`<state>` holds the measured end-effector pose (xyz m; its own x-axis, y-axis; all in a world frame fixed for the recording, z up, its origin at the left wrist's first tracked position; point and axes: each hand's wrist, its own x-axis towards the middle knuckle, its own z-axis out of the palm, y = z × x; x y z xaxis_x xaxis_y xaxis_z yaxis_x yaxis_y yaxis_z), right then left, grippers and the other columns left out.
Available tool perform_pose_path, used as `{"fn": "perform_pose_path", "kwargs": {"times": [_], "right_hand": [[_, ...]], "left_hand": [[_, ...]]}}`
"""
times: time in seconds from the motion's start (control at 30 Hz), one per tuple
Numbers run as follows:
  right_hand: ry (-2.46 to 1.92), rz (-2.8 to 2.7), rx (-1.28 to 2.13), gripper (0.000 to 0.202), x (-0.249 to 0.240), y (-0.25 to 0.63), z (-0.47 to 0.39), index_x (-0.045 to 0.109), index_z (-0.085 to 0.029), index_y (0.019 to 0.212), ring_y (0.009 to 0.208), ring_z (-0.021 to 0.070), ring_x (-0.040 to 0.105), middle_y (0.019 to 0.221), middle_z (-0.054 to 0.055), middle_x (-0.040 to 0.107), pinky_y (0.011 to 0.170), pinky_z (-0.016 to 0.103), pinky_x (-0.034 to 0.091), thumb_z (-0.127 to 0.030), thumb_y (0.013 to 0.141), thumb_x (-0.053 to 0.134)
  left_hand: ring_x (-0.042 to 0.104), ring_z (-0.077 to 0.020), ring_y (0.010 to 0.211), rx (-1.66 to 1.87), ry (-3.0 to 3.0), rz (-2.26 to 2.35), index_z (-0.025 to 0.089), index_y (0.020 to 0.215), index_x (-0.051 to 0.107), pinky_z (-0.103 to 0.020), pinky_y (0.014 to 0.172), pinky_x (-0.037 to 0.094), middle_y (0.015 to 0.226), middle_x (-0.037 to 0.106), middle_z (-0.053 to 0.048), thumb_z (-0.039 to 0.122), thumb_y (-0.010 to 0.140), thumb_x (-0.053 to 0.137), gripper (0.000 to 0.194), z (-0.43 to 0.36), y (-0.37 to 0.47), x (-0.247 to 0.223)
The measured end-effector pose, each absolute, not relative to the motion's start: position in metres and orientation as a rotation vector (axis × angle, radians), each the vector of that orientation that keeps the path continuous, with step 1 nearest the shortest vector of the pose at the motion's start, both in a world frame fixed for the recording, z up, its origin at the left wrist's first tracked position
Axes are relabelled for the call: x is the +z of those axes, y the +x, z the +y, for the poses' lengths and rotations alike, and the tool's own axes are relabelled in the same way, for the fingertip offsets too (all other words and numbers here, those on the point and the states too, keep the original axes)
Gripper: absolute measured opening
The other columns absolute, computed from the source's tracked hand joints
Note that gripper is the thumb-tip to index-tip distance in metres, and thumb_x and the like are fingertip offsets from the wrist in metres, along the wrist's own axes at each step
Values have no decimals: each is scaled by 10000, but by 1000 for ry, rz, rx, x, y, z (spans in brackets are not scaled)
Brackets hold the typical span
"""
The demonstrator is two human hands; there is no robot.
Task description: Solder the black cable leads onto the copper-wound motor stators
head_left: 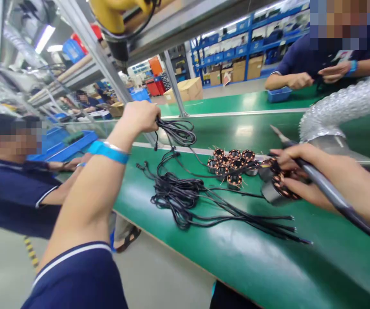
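Observation:
My left hand [142, 116] is closed round a coiled black cable [180, 132], held up over the green bench; a strand runs from it toward the right. My right hand [296, 169] holds a soldering iron [283, 136], its tip pointing up and left, and its fingers also touch a copper-wound motor coil [277, 191]. Between the hands, several ring-shaped copper-wound coils [235, 180] sit in a cluster on the bench. Below them lies a tangled bundle of black cables [178, 191], with stripped ends reaching to the right.
A silver flexible duct [342, 103] hangs at the right. Opposite, a person [320, 60] works beside a small blue tray [279, 94]. Another person [14, 184] sits at the left. Metal posts and a yellow machine [114, 17] stand above the green bench [185, 249].

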<state>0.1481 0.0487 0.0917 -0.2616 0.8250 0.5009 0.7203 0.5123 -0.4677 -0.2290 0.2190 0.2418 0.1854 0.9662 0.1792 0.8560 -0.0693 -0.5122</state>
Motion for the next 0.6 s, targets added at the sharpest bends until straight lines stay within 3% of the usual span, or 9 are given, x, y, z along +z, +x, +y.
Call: {"fn": "perform_pose_path", "kwargs": {"times": [0.2,0.3,0.37,0.5,0.6], "right_hand": [[-1586,-2041,88,421,129,119,197,544,-195,1162,783,217,676,840,19,692,717,294,512,-153,752,630],[-1753,-2020,42,411,117,120,267,565,-157,1202,844,226,660,869,41,676,769,329,528,-164,808,682],[-1862,-2004,44,328,99,129,303,585,-151,1203,888,198,653,982,52,667,813,363,556,-271,911,674],[-2039,-1937,79,331,59,167,338,608,-156,1203,981,195,649,1150,78,638,846,389,585,-392,973,637],[-2066,-1885,67,296,37,203,337,620,-143,1196,1040,192,647,1178,76,626,900,378,562,-370,1045,507]], "left_hand": [[586,-309,1247,-205,-2038,-1736,45,1355,517,-423,1015,479,1336,600,-220,94,965,428,403,341,-150,192],[634,-299,1189,-135,-2154,-1764,17,1379,470,-358,978,504,1266,642,-239,162,915,603,504,368,-139,148],[662,-293,1156,-58,-2237,-1780,48,1352,510,-324,949,517,1208,679,-224,142,856,671,530,374,-145,119],[710,-308,1065,39,-2263,-1858,126,1238,621,-376,895,543,1136,716,-216,187,950,474,328,367,-191,91],[716,-342,1041,87,-2199,-1939,144,1168,666,-435,888,543,1100,731,-224,286,994,346,391,350,-237,93]]}}
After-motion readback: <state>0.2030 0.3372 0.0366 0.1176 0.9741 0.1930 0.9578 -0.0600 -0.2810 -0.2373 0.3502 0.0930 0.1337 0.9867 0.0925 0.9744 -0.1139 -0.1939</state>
